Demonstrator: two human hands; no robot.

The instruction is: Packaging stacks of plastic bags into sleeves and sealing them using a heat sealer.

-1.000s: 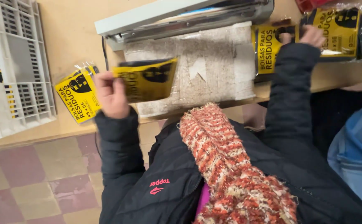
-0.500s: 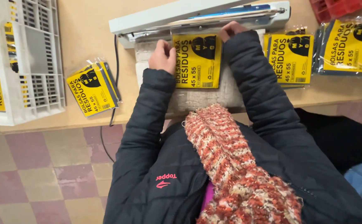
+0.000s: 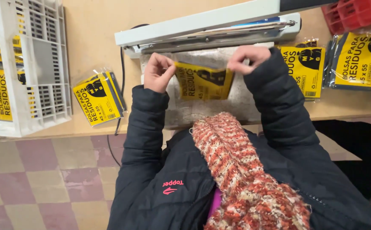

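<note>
I hold a flat yellow-and-black packet of bags (image 3: 203,81) in clear wrap by its two top corners. My left hand (image 3: 158,72) pinches the left corner and my right hand (image 3: 247,58) pinches the right one. The packet hangs just in front of a long white heat sealer (image 3: 206,25) with its arm raised, above a grey worn mat (image 3: 202,106) on the wooden table (image 3: 92,42).
A white plastic crate (image 3: 36,68) with more yellow packets stands at the left. A small stack of packets (image 3: 98,99) lies beside it. More packets (image 3: 306,68) lie right of the sealer, below a red crate (image 3: 355,12). A black cable (image 3: 119,106) drops over the table edge.
Both hands have lifted the packet's top edge up toward the sealer, gripping its corners. The packet now tilts and folds where it earlier lay flat on the mat.
</note>
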